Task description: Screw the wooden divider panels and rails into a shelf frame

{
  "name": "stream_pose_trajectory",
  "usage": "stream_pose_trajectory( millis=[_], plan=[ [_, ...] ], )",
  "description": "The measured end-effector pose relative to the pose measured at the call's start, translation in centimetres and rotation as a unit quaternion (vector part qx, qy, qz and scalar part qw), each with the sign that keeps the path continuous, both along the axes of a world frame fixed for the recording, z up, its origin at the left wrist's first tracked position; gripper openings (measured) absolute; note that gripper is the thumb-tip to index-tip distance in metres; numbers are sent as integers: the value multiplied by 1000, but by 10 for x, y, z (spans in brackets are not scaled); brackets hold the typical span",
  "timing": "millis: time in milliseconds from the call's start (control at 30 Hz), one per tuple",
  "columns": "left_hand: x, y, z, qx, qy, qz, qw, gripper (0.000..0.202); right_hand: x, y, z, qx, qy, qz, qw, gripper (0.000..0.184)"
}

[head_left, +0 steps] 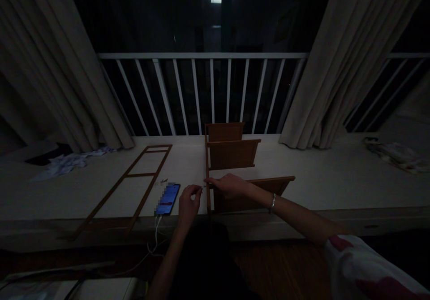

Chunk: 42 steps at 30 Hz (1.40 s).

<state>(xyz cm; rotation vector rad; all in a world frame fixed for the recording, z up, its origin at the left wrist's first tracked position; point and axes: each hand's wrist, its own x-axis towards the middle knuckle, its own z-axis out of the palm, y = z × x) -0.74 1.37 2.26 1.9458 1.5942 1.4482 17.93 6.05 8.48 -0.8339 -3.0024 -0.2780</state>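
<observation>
A partly assembled wooden rack [233,154] stands on the pale window ledge, with a long side rail to the left and three panels reaching out to the right. Over the nearest panel, my right hand [230,185] is closed around the rack near the side rail. My left hand [189,202] is just left of that rail, fingertips pinched together at a small, thin piece too dim to name. A loose wooden ladder-shaped frame [151,174] lies flat farther left. Between it and my left hand rests a lit phone [169,200]. Several tiny parts [164,180] lie above the phone.
White cable [156,235] runs down from the phone past the ledge edge. White railing [211,55] and a dark window stand behind, between beige curtains [316,76]. Crumpled cloth [67,163] lies at left, more fabric [396,154] at right. A pale surface [107,289] is at lower left.
</observation>
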Motion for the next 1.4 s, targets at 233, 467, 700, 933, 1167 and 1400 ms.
stream_pose_trajectory(
  millis=[233, 467, 700, 933, 1167, 1400],
  plan=[
    [6, -3, 3, -29, -66, -4, 997, 20, 0, -2, 3, -7, -10, -8, 1000, 72],
    [0, 12, -4, -120, -231, -49, 964, 30, -2, -1, 5, -16, -17, -15, 1000, 75],
    [-8, 22, -11, -234, -325, -71, 914, 34, -3, -3, 7, -18, -26, -21, 999, 76],
    [-10, 28, 1, -218, -312, -93, 920, 33, -3, -5, 9, -25, -28, -27, 999, 70],
    [-3, 21, 14, -101, -253, -77, 959, 35, -4, -6, 11, -18, -24, -18, 999, 69],
    [4, 9, 26, 22, -74, 2, 997, 34, -3, -6, 9, -13, -8, -13, 1000, 68]
  ],
)
